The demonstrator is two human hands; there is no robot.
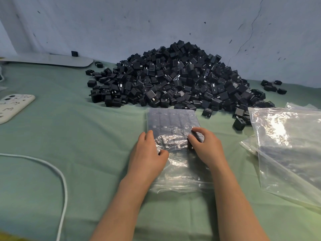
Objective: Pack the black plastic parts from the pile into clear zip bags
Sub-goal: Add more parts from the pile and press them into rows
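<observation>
A big pile of black plastic parts [173,75] lies on the green cloth against the wall. In front of it a clear zip bag [172,119] lies flat, its far half filled with rows of black parts. My left hand [149,152] rests on the bag's left side, thumb and fingers pinching the crumpled film. My right hand [205,145] presses on the bag's right side, fingers curled onto the film over the parts. The bag's near end [182,178] holds no parts and lies wrinkled between my wrists.
A stack of unfilled clear zip bags [288,146] lies at the right. A phone in a white case [12,106] sits at the left edge, a white cable [60,174] curves across the near left, and a flat grey board [52,60] rests by the wall.
</observation>
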